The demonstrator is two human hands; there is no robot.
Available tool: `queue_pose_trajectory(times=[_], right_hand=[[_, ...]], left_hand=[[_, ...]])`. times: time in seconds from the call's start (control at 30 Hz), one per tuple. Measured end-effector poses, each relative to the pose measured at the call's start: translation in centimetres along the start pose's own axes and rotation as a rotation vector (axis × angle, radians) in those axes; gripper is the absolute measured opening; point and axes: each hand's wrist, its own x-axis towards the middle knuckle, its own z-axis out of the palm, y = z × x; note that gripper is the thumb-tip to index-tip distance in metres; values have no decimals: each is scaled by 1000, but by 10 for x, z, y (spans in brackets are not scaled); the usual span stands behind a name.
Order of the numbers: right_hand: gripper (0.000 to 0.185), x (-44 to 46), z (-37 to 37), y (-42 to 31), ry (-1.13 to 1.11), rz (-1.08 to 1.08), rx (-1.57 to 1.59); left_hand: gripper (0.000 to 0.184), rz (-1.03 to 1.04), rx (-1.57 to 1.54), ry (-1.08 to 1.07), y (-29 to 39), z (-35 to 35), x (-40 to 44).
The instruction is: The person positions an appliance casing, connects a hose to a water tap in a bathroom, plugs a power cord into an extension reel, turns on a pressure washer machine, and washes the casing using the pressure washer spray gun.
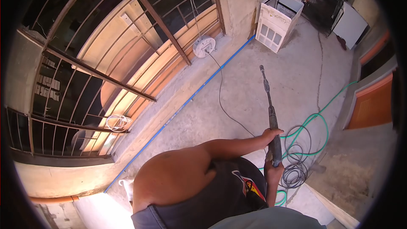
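A long dark spray lance (271, 110) points away from me over the concrete floor. My left hand (272, 135) is closed around its thick middle part, the thumb lying across it. Nearer my body, my right hand (274, 170) is wrapped round the rear end, its fingers partly hidden by the tool. The thin tip of the lance is in the air and touches nothing I can make out. Just right of my hands lie a coiled grey hose (293, 175) and loops of green hose (327, 132).
Window bars (99, 74) run along the left. A blue pipe (190, 100) follows the floor edge near a white cable reel (204, 46) with a trailing cord. Ahead stand a white appliance casing (269, 32) and a white panel (349, 26). An orange board (371, 102) is at right.
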Motion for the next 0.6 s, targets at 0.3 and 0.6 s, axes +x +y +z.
queue_pose_trajectory(times=[0.3,0.6], right_hand=[[21,7,14,1,57,5,41],[24,4,18,-12,24,116,46]], left_hand=[[43,54,25,-54,17,1,1],[43,174,121,-27,22,1,6]])
